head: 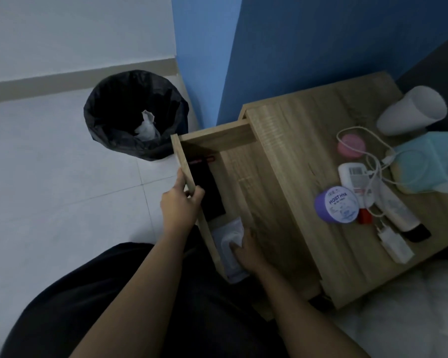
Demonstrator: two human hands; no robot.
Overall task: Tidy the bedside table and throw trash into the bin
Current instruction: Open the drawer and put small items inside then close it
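The wooden bedside table has its drawer pulled out to the left. My left hand grips the drawer's front panel. My right hand reaches into the drawer and holds a white wipes pack lying at its near end. A black flat box lies in the drawer beyond it. On the tabletop sit a purple tub, a white bottle, a pink jar, a white charger with cable, a tube and a teal pouch.
A bin lined with a black bag stands on the tiled floor left of the table, with crumpled white paper inside. A white cup lies tipped at the table's back right. A blue wall rises behind; bedding lies at lower right.
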